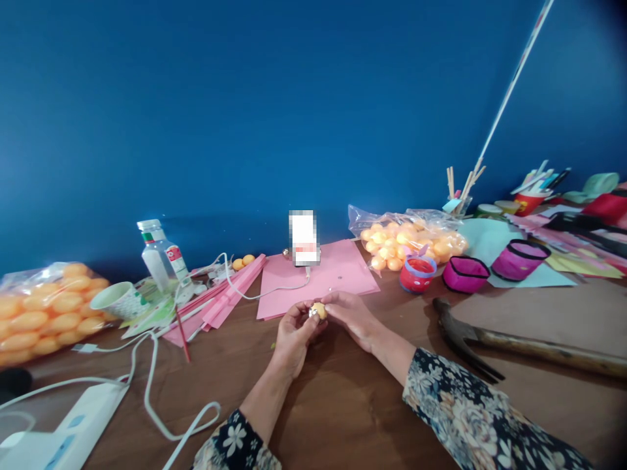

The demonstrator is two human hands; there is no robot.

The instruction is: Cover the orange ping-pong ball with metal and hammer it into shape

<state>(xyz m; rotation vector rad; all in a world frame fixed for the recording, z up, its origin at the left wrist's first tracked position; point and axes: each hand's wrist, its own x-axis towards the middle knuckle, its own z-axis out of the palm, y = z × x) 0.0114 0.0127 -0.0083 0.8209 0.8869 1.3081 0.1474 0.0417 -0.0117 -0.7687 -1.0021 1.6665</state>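
While both forearms angle inward over the table [343,405], the left hand [294,333] and right hand [353,316] pinch a small orange ball [319,309] between curled fingers, apparently sharing the grip.

We find bare table [343,405] open around and below the hands, wide enough to pass either way. Ahead, pink paper [337,271] lies flat, but the phone [304,238] stands on it with its cable [255,294] trailing left. To the right a hammer [514,346] lies across the wood, with three small pots [465,274] and a bag of balls [411,245] behind it. Leftward, a white cord [151,398], a bottle [159,254] and a cup [117,300] crowd the way.
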